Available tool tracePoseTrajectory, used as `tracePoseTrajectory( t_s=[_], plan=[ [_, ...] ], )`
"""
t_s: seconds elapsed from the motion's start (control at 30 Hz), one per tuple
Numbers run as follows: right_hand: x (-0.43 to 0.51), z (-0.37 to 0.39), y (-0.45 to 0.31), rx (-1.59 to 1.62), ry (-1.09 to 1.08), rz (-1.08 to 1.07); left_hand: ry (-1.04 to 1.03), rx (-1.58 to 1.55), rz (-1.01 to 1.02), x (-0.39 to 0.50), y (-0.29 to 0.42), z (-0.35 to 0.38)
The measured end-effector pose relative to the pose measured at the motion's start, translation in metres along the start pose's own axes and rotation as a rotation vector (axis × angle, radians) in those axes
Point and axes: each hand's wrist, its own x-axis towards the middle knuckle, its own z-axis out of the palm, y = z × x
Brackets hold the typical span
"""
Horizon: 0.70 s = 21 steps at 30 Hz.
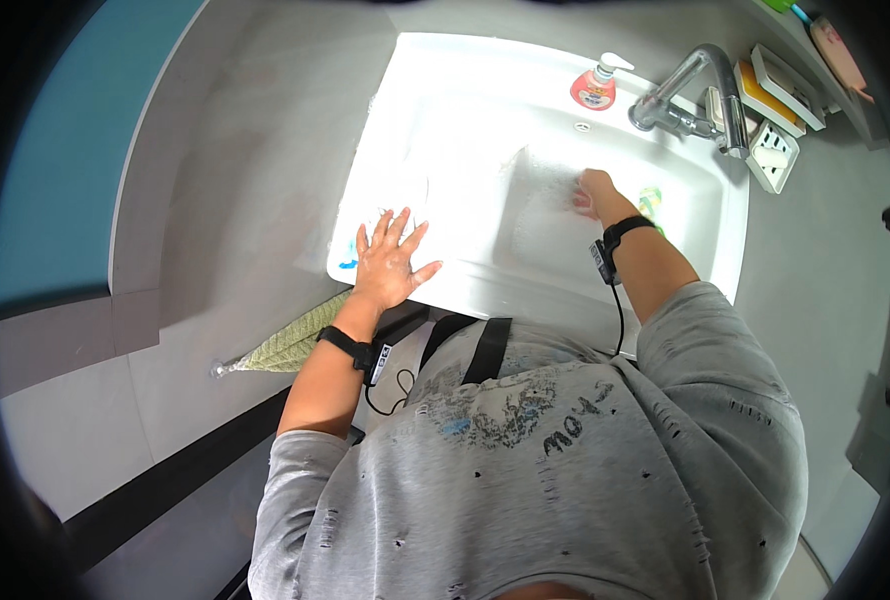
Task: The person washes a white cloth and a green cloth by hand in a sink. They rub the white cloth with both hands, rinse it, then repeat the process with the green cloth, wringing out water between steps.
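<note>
My left hand (388,262) is spread flat, fingers apart, over the glaring left part of a white ceramic sink (731,232). Wet suds cling to its skin. Beneath and beside its fingers lies something pale with a small blue part (349,264), too overexposed to name. Down in the basin, my right hand (593,193) reaches into whitish, sudsy water (546,214) with its fingers pointing left. Whether those fingers hold anything cannot be made out. Just right of that wrist, a green-and-yellow item (650,201) sits in the basin, partly hidden by my forearm.
A pink pump soap bottle (593,90) stands on the sink's back rim. To its right rises a chrome faucet (677,90). Soap dishes (773,157) are mounted on the right wall. A green towel (295,341) hangs at left. Cabled black wristbands (347,349) circle both forearms.
</note>
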Motion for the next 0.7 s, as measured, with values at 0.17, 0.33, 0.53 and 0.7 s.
tracePoseTrajectory(
  t_s=[0.17,0.33,0.53,0.7],
  plan=[
    [0.034,0.01,0.027,0.321,-0.192,-0.109,0.038,-0.008,0.01,0.0,0.0,0.0],
    [-0.006,0.045,-0.026,0.099,-0.6,-0.389,0.088,-0.028,0.047,-0.002,-0.002,0.005],
    [-0.057,0.099,-0.065,-0.896,0.285,-1.066,0.074,-0.094,0.097,-0.006,0.006,0.009],
    [-0.085,0.136,-0.034,-0.855,0.031,-1.598,0.156,-0.082,0.059,-0.004,0.016,0.008]
  ],
)
